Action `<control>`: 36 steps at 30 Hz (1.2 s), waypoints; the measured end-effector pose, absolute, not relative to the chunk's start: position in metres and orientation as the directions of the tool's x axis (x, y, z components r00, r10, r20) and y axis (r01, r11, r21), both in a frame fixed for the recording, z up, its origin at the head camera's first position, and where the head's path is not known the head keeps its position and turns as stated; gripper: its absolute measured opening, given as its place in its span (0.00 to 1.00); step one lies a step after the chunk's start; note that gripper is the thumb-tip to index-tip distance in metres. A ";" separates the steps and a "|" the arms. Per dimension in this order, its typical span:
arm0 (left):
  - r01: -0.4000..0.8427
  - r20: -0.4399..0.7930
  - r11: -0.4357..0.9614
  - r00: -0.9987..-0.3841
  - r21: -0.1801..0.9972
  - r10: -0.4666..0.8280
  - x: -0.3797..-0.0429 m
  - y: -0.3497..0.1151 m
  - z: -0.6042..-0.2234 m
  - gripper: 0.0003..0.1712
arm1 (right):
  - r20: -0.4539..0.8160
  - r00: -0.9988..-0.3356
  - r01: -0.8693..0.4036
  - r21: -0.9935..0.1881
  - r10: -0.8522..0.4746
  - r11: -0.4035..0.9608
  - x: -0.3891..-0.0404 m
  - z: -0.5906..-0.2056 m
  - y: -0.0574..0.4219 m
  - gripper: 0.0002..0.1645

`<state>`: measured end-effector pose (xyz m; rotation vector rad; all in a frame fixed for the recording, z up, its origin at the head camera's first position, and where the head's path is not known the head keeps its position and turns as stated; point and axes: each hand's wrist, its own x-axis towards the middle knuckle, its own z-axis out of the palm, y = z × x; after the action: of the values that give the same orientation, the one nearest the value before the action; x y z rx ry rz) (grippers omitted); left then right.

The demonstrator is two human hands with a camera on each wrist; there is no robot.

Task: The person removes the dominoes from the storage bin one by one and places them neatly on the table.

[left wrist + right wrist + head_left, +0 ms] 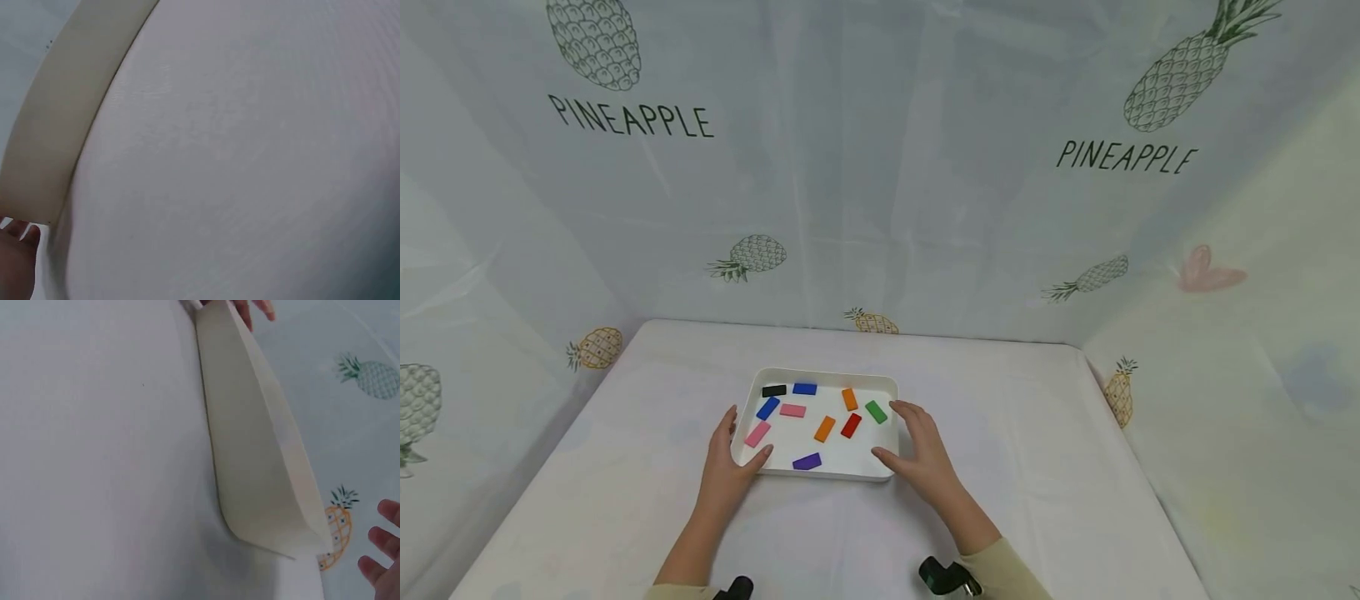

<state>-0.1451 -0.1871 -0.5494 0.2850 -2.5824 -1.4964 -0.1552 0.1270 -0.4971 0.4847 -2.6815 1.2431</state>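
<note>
A white rectangular tray (850, 474) lies on the covered table with several small coloured pieces inside. At its left front corner is my left hand (728, 467), fingers along the left wall and thumb over the front edge. My right hand (923, 458) is at the right end, thumb and fingers spread wide over the rim; in the right wrist view its fingers (382, 540) stand apart from the tray wall. Nearest the right hand are a green piece (876, 412) and a red piece (851, 426). Nearest the left thumb are a pink piece (757, 433) and a purple piece (807, 462).
Farther back in the tray are a black piece (774, 391), a blue piece (805, 389) and an orange piece (849, 399). A white cloth covers the table (1037, 467). Pineapple-printed sheeting (880, 167) hangs behind and at both sides. Dark devices (942, 575) sit at both wrists.
</note>
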 end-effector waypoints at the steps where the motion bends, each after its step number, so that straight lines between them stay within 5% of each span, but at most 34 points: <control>1: -0.091 0.031 0.473 -0.970 0.876 -0.242 -0.145 -0.186 -0.551 0.58 | 0.256 -0.941 -0.338 -0.730 -0.221 0.594 -0.157 -0.499 0.123 0.42; 17: -0.051 0.102 0.539 -0.962 0.841 -0.252 -0.145 -0.182 -0.573 0.54 | 0.181 -0.974 -0.224 -0.828 -0.133 0.514 -0.192 -0.525 0.076 0.43; 36: -0.073 0.100 0.582 -0.960 0.810 -0.260 -0.141 -0.183 -0.572 0.52 | 0.120 -0.983 -0.178 -0.394 -0.142 0.902 -0.199 -0.534 0.060 0.25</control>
<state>-0.1408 -0.1834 -0.5717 0.2780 -2.6044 -1.3192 -0.1993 0.0598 -0.5345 0.2507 -2.9774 0.6289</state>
